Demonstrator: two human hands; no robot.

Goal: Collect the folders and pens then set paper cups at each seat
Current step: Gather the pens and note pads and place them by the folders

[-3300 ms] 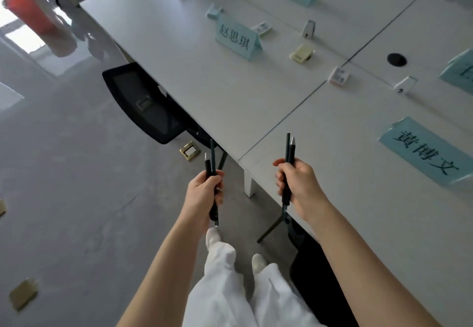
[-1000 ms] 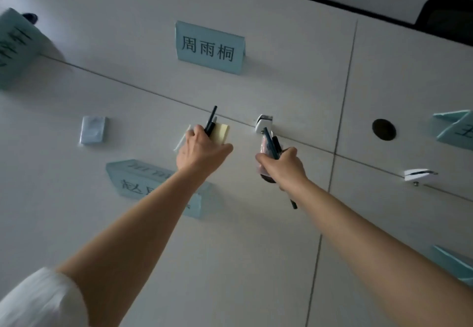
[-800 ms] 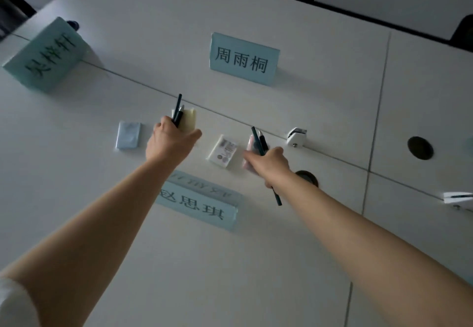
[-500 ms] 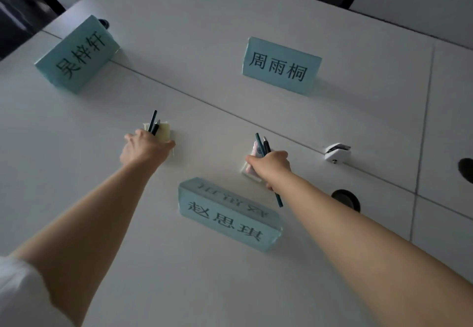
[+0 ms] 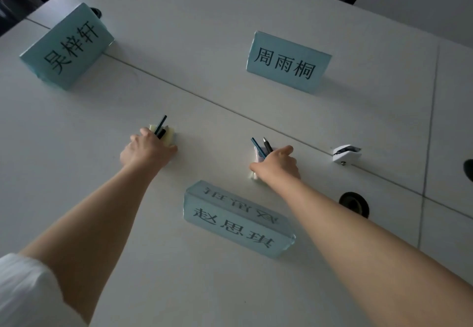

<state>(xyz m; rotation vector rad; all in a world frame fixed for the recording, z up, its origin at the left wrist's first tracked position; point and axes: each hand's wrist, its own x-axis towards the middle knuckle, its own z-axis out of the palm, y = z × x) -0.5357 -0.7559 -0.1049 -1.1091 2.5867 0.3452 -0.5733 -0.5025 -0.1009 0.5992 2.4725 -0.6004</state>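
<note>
You are leaning over the white desk (image 5: 204, 32), which carries three pale blue name cards: one at the far left (image 5: 66, 47), one at the far right (image 5: 288, 63), and one near you (image 5: 238, 220), between your forearms. A white clip (image 5: 345, 153) sits to the right on the desk's seam, with a dark cable hole (image 5: 354, 203) nearer you.

Your left hand (image 5: 147, 151) grips two dark pens (image 5: 160, 128), their tips sticking up past the knuckles, and it rests on a small yellow pad (image 5: 170, 136). Your right hand (image 5: 277, 164) likewise clamps two pens (image 5: 266, 146) and sits over a small pale packet (image 5: 256, 156) lying on the desk; the forefinger reaches forward. Whether the fingers of either hand have actually closed on the pad or packet is hidden under the hands.

You seem to be in the collecting step, gathering small desk items while carrying the pens. No folders or paper cups show here, so the cups look yet to come.

Next, you need to pinch each flat item off the surface without loosening the pens; with both hands already full, a pen could slip.
</note>
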